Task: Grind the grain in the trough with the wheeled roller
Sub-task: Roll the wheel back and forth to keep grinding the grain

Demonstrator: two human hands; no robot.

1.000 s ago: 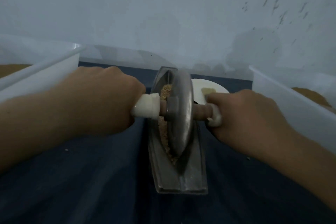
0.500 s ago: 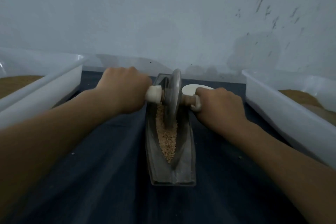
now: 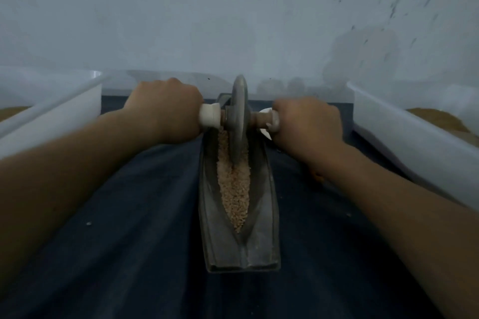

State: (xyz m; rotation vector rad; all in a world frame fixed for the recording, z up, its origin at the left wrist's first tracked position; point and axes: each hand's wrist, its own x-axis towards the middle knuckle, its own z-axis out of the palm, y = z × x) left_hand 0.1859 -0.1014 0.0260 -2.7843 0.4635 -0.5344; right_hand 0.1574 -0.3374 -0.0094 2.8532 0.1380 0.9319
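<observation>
Grey metal forms the disc of the wheeled roller, which stands upright on its edge midway between the two grips, its axle running out sideways into each of them. The left grip, a bare hand, is curled tight round the axle's left end, with a white handle sleeve showing just inside its knuckles. The right grip is wrapped the same way round the right end, its fingers hidden under the back of the hand. Below and between the grips lies the trough, a long dark metal channel that runs from the grips toward the person, and the disc sits in its far end. Pale tan grain fills the groove from beneath the disc down to a narrow point on the near side of the grips, and some of it lies up against the disc's left face. The trough rests on a dark blue worktop. Outside the left grip stands the left tub, white plastic, and outside the right grip the right tub, which holds brown powder. Beyond both grips rises a pale, speckled wall.
</observation>
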